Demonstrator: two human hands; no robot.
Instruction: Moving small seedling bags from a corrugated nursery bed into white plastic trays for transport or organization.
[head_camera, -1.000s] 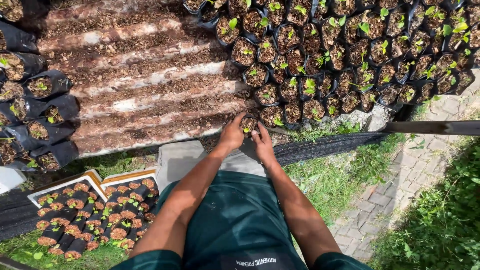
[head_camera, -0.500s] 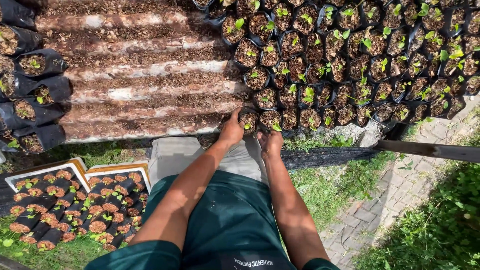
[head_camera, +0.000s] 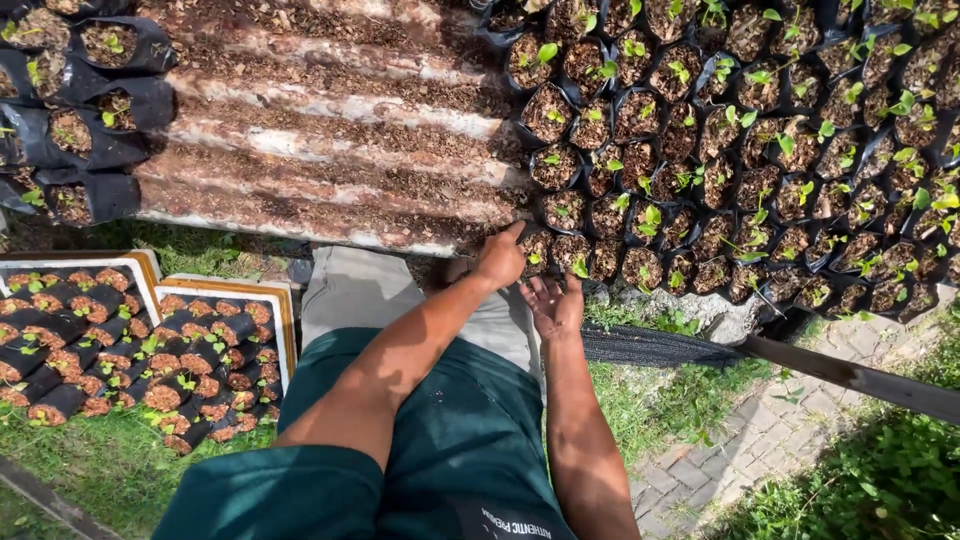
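My left hand (head_camera: 499, 262) rests against the left side of a small black seedling bag (head_camera: 536, 249) at the near corner of a dense block of seedling bags (head_camera: 740, 150). Its fingers curl on the bag's rim and the index finger points up along it. My right hand (head_camera: 556, 302) is just below the bag, palm up, fingers apart, holding nothing and apart from the bags. The bag holds brown soil and a small green sprout.
A corrugated sheet (head_camera: 330, 140) strewn with dry soil lies to the left of the bags. Two trays (head_camera: 215, 365) of small seedling plugs sit on grass at my left. More black bags (head_camera: 80, 130) stand at far left. A dark bar (head_camera: 860, 380) and brick paving (head_camera: 760, 450) are at right.
My right hand let go of the seedling bag and drew back, turning palm up. The left hand stayed on the bag. The view shifted so the scene sits further right and lower.
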